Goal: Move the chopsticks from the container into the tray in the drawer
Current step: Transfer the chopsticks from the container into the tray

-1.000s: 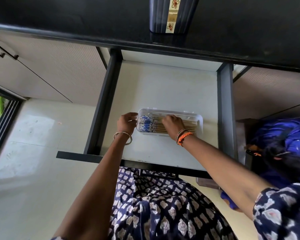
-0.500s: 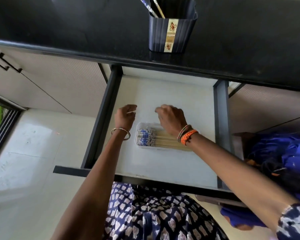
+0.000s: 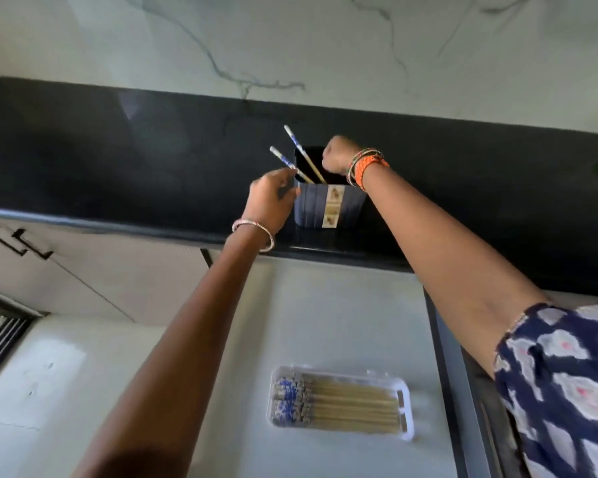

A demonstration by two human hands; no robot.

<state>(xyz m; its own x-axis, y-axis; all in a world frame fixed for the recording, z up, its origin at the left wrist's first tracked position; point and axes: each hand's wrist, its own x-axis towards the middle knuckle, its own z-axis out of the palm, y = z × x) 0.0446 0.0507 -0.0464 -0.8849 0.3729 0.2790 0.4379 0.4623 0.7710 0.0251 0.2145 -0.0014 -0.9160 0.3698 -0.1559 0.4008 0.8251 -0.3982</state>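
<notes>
A dark blue ribbed container with a patterned label stands on the black counter. Two chopsticks with blue-and-white ends lean out of its left side. My left hand grips the container's left wall, thumb by the lower chopstick. My right hand is curled over the container's far rim, its fingers hidden inside. Below, in the open white drawer, a clear plastic tray holds several chopsticks lying side by side.
The drawer has a dark right side rail. A marbled white wall rises behind the counter. Cabinet doors with black handles are at the left, above a pale floor.
Both hands have left the tray in the drawer and risen to the container on the counter. The view has tilted upward.
</notes>
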